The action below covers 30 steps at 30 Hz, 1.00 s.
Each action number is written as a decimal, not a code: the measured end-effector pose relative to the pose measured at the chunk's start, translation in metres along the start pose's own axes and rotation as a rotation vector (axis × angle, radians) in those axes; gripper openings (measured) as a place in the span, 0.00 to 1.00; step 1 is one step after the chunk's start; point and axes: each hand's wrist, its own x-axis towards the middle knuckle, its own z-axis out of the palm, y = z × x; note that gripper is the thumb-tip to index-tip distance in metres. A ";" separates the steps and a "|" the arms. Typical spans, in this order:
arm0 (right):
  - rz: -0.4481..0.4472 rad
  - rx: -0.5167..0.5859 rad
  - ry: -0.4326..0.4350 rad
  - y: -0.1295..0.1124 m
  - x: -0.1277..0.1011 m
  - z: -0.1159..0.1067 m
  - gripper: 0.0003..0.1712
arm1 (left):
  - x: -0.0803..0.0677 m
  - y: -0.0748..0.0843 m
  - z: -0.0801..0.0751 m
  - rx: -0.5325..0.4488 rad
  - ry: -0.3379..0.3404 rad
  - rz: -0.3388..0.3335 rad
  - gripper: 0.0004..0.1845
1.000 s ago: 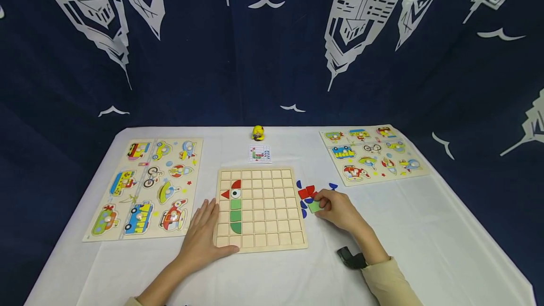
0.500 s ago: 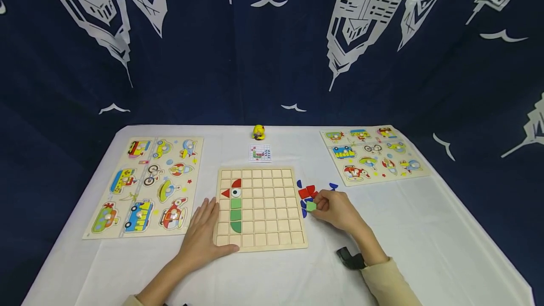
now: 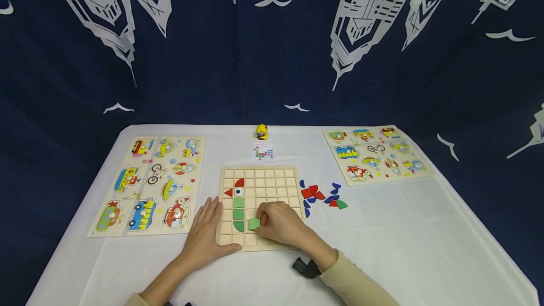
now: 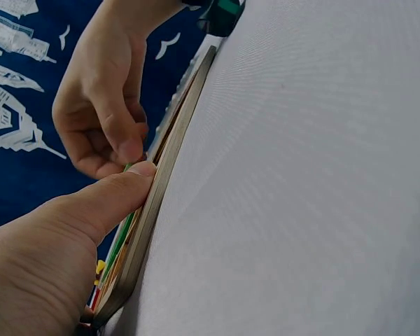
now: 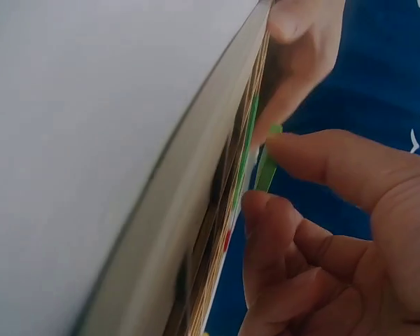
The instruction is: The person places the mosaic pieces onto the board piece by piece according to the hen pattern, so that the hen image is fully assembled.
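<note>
A wooden grid board [image 3: 270,182] lies in the middle of the table. Its left part carries a red quarter-round tile [image 3: 240,182], a red triangle [image 3: 229,192], an eye tile [image 3: 239,192] and a column of green tiles [image 3: 239,214] ending in a green quarter-round. My right hand [image 3: 281,224] pinches a loose green square tile [image 3: 254,224] between thumb and finger, close over the board, just right of that quarter-round. In the right wrist view this green tile [image 5: 267,171] is tilted. My left hand [image 3: 207,235] rests along the board's left edge, thumb [image 4: 119,196] at the front edge.
Red, blue and green tiles [image 3: 312,192] lie scattered right of the board. Behind it are a small pattern card [image 3: 263,153] and a yellow duck toy [image 3: 261,131]. Vehicle puzzle boards stand at left [image 3: 146,185] and right [image 3: 378,155] on the white tablecloth.
My right hand has carried the green square tile left from the loose tiles to over the board, uncovering the loose pieces at right. My left hand has stayed at the board's edge.
</note>
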 end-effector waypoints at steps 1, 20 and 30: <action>-0.001 -0.007 -0.009 -0.002 0.002 0.002 0.09 | 0.000 0.000 0.000 0.002 -0.001 0.002 0.65; 0.025 0.025 -0.052 0.003 0.000 -0.002 0.12 | 0.000 0.002 0.001 0.006 -0.005 -0.005 0.65; 0.199 0.012 0.149 0.071 -0.046 -0.058 0.09 | 0.000 0.001 0.001 0.004 -0.001 -0.007 0.66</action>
